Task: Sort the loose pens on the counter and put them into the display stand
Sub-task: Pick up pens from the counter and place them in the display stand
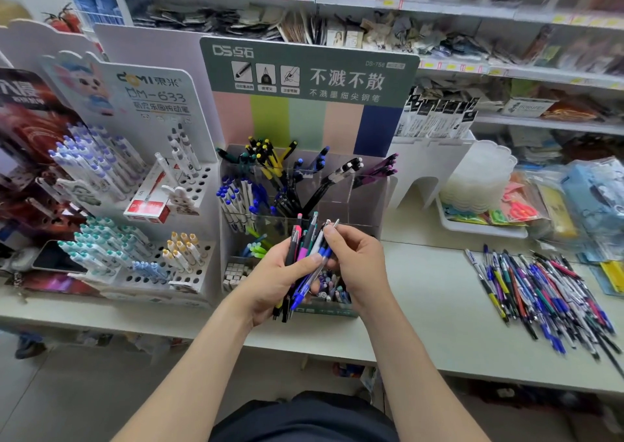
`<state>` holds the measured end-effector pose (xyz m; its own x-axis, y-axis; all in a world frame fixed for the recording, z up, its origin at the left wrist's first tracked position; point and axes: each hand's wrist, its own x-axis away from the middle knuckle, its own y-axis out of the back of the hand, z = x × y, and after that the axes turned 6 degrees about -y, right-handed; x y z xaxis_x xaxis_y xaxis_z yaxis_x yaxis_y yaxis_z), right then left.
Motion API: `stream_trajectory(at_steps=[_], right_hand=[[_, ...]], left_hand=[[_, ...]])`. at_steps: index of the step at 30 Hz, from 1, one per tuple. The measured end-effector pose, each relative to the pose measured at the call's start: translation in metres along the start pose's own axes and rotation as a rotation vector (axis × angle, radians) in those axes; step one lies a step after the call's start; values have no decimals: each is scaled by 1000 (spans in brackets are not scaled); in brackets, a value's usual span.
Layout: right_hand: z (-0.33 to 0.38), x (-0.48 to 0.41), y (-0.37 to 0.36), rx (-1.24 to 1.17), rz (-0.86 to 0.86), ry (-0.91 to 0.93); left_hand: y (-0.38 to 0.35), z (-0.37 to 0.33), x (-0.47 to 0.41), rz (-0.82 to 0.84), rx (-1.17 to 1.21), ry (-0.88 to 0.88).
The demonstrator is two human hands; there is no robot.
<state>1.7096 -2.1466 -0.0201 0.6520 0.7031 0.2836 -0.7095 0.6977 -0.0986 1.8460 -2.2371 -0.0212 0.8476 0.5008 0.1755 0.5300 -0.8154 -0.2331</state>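
Note:
My left hand (275, 281) grips a bunch of mixed pens (305, 245) in black, pink, teal and blue, held upright in front of the display stand. My right hand (353, 259) pinches one pen with a silver clip (329, 228) at the top of that bunch. The display stand (368, 201) has clear compartments behind my hands, holding yellow-tipped, blue, black and purple pens under a green header board. A heap of loose pens (543, 293) lies on the white counter (422, 306) to the right.
A white pegged pen stand (189, 255) with several blue, teal and yellow pens stands at the left, with a red box on it. A phone (54, 259) lies at the far left. Packets and a white tray (479, 228) sit at the back right. Stocked shelves rise behind.

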Motion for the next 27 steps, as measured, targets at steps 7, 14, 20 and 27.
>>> stream_trajectory(at_steps=[7, 14, 20, 27], right_hand=[[3, -10, 5, -105, -162, -13], [15, -10, 16, 74, -23, -15], [11, -7, 6, -71, -166, -43], [26, -10, 18, -175, -451, 272]], left_hand=[[0, -2, 0, 83, 50, 42], [2, -1, -4, 64, 22, 70], [3, 1, -8, -39, 38, 42], [8, -1, -6, -127, -40, -23]])
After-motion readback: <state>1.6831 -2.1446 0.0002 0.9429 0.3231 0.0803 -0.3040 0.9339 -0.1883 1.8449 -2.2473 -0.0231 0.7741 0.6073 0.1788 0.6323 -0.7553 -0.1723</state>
